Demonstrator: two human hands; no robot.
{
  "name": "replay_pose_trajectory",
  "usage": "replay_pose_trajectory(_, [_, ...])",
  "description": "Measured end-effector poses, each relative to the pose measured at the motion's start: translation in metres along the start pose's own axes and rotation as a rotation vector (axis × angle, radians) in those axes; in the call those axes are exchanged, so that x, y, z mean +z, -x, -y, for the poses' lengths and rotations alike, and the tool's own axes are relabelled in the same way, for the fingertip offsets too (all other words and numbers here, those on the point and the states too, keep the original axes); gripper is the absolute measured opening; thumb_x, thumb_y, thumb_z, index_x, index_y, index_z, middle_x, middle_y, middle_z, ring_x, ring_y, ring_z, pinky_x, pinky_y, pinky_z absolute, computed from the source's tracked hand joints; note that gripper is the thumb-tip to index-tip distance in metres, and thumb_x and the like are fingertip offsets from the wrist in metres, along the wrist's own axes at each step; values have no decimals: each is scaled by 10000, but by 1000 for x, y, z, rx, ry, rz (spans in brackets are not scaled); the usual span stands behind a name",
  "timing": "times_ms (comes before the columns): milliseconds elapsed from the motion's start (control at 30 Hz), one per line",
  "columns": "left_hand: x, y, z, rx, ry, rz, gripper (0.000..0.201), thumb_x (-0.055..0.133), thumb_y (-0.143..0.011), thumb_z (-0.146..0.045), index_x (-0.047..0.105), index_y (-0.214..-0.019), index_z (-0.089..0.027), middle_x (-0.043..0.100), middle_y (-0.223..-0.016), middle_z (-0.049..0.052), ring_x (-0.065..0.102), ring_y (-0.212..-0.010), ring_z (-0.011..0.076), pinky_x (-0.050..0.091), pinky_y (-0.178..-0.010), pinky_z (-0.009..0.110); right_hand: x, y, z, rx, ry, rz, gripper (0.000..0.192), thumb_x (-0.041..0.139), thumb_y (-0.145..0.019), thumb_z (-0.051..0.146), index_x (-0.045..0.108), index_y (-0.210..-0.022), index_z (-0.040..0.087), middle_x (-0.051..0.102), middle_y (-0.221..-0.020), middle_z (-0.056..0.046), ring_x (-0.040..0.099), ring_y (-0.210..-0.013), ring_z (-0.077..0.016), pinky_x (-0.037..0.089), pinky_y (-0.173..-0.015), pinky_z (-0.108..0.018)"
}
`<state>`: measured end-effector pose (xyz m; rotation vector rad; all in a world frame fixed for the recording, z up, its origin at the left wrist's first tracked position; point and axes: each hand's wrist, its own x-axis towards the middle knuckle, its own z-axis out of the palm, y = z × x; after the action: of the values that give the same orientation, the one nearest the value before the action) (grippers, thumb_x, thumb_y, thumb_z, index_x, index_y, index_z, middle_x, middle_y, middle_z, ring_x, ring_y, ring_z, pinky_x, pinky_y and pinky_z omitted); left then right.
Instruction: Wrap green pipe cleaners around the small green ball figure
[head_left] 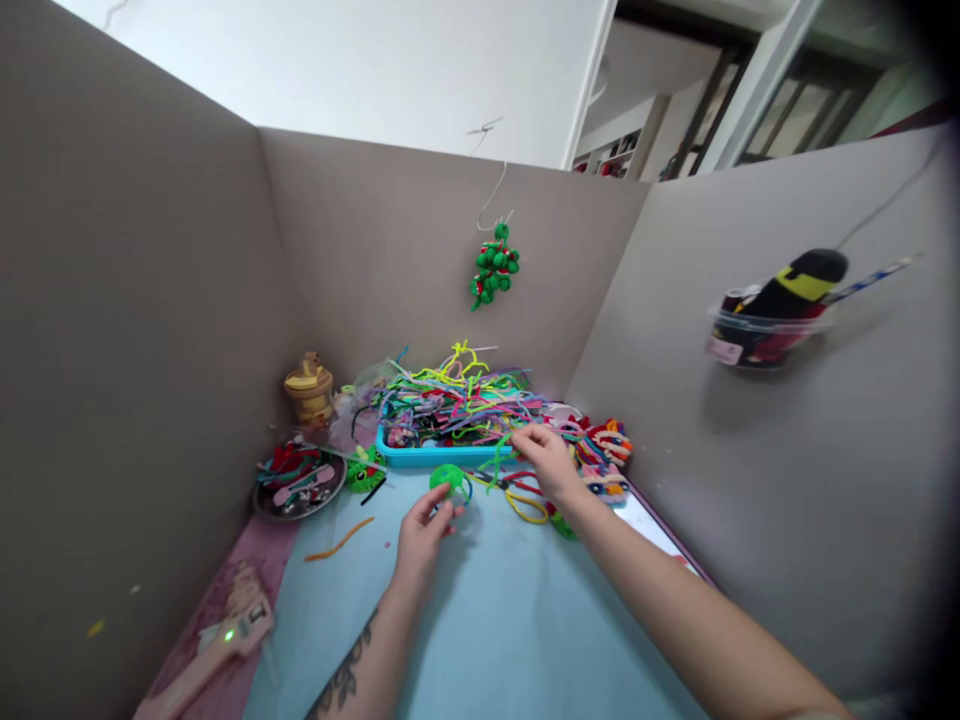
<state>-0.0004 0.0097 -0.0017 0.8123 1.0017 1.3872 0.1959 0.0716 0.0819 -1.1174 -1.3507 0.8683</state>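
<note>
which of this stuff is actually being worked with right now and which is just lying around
In hand:
left hand holds green fuzzy ring
right hand pinches green pipe cleaner
blue tray of pipe cleaners

Lying about:
glue gun
orange pipe cleaner
round metal tin
hanging green ornament

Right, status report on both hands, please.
Left hand pinching green ring. Right hand on green stem at blue tray. Loose stems around.

Soft even daylight, wide-angle warping, blurred dark right edge.
</note>
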Motion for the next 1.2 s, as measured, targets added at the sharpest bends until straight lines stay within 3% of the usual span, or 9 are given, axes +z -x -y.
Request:
replay_pose_trajectory(100, [5, 6, -1, 0, 96, 114, 582, 736, -620, -320, 567, -1157, -173, 579, -1188, 136, 608, -981, 238, 478, -735, 274, 17, 32, -4, 6, 30, -88, 209, 592, -699, 328, 525, -581, 169, 470, -523, 39, 414, -514, -101, 338, -509, -225])
replay_pose_trajectory(300, [7, 11, 3, -28, 15, 110, 609, 781, -563, -303, 590, -1115, -131, 627, -1104, 135, 645, -844, 202, 474, -708, 259, 39, 66, -18, 21, 36, -231, 208, 566, -718, 343, 535, -610, 167, 496, -554, 30, 440, -544, -115, 360, -534, -234])
replay_pose_trajectory(500, [10, 14, -4, -90, -57, 138, 585, 738, -607, -392, 596, -1121, -151, 600, -1156, 133, 652, -788, 193, 469, -591, 232, 37, 72, -22, -27, 62, -304, 214, 558, -732, 354, 529, -631, 168, 484, -567, 34, 427, -557, -114, 356, -548, -234])
replay_pose_trajectory(667, [11, 13, -1, -104, -106, 183, 640, 777, -558, -329, 587, -1138, -134, 682, -955, 112, 649, -751, 183, 453, -578, 217, 39, 80, -28, -40, 60, -322, 224, 564, -729, 367, 538, -634, 165, 502, -592, 23, 442, -584, -121, 369, -568, -236])
replay_pose_trajectory(800, [9, 9, 3, -97, -139, 142, 573, 748, -587, -347, 616, -1096, -118, 679, -963, 111, 651, -733, 186, 446, -571, 224, 42, 92, -34, -53, 5, -298, 212, 544, -751, 359, 534, -667, 165, 490, -617, 21, 433, -586, -115, 369, -562, -231])
replay_pose_trajectory(1067, [8, 10, 2, -140, -111, 218, 655, 778, -547, -267, 581, -1150, -103, 699, -742, 64, 628, -641, 159, 456, -628, 257, 34, 96, -53, -87, 18, -343, 210, 536, -754, 370, 546, -695, 169, 508, -653, 10, 446, -612, -122, 377, -581, -232])
replay_pose_trajectory(1200, [8, 9, 1, -126, -100, 224, 677, 800, -495, -214, 594, -1129, -94, 707, -784, 93, 646, -750, 193, 468, -725, 289, 28, 85, -66, -78, 38, -366, 237, 540, -749, 395, 559, -707, 163, 539, -685, -8, 474, -658, -140, 397, -623, -249])
